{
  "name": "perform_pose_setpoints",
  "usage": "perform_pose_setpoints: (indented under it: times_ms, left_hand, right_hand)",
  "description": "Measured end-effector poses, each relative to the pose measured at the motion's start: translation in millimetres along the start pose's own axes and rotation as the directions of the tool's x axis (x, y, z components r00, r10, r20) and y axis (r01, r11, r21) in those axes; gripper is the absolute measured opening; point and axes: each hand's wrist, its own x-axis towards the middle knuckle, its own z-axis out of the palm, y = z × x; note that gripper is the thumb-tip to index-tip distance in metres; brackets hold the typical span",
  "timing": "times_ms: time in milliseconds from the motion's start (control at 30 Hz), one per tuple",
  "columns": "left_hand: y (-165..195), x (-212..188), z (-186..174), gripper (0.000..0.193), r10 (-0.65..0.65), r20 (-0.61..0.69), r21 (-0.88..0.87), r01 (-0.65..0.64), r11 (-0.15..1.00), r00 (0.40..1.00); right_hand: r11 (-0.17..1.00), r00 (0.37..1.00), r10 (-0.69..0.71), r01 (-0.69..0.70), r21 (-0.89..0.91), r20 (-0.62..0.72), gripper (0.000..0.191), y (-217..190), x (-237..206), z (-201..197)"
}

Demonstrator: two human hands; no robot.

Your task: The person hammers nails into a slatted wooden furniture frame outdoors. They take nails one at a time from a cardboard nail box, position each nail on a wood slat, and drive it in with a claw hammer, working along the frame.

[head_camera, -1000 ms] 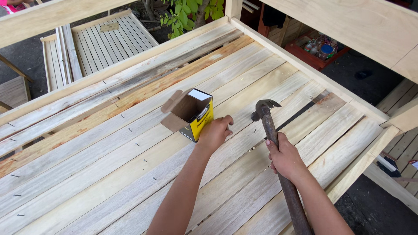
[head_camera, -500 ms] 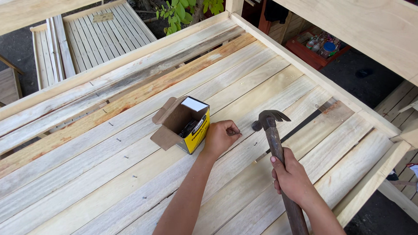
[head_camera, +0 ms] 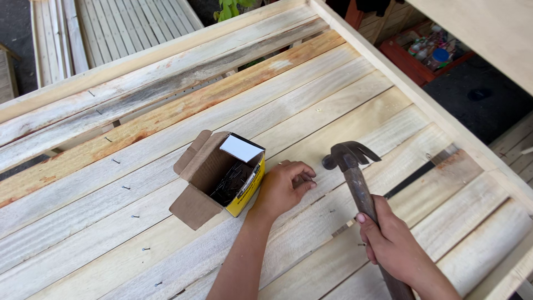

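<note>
My right hand (head_camera: 392, 240) grips the worn handle of a claw hammer (head_camera: 351, 166), whose dark head hovers just right of my left hand. My left hand (head_camera: 284, 188) rests on the pale wooden slats (head_camera: 166, 166) with its fingers curled together near the hammer head; whether a nail is pinched between them is too small to tell. An open yellow and black cardboard box (head_camera: 225, 178) full of dark nails lies on the slats, touching the left side of that hand.
Several nail heads (head_camera: 125, 188) stick up from the slats at the left. A raised wooden rail (head_camera: 422, 105) runs along the right side. A red crate (head_camera: 427, 53) with small items sits on the ground beyond it. More slatted panels (head_camera: 111, 28) lie at the upper left.
The hammer head has come down closer to my left hand. My left hand has stayed beside the box with its fingers curled.
</note>
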Motion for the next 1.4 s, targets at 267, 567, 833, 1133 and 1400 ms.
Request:
perform_pose_setpoints:
  times_ms: [267,567,833,1133,1400]
  left_hand:
    - [-1.3,6.3,-2.4,0.022,-0.185,0.062,0.101,0.178,0.979,0.981]
    - [-11.2,10.9,-4.3,0.015,-0.123,0.039,-0.065,0.125,0.990,0.992]
    - [-17.2,14.1,-0.5,0.010,-0.144,0.019,-0.003,0.144,0.990,0.989]
    - [-15.3,18.6,1.0,0.010,-0.076,0.028,0.109,0.073,0.991,0.997]
    - [-10.8,21.1,1.1,0.010,-0.092,0.047,0.192,0.082,0.978,0.995]
  right_hand:
    - [0.999,0.999,0.053,-0.053,-0.010,0.011,0.038,6.4,29.6,2.5]
    - [0.987,0.996,-0.042,0.030,0.155,0.075,0.040,59.9,59.2,1.9]
    - [0.992,0.993,0.067,-0.077,0.099,0.096,0.039,60.9,64.2,1.0]
    - [1.000,0.995,0.028,-0.029,0.007,0.097,0.040,46.0,62.5,0.3]
    - [0.996,0.995,0.057,-0.051,-0.074,0.080,0.037,35.2,61.8,-0.4]
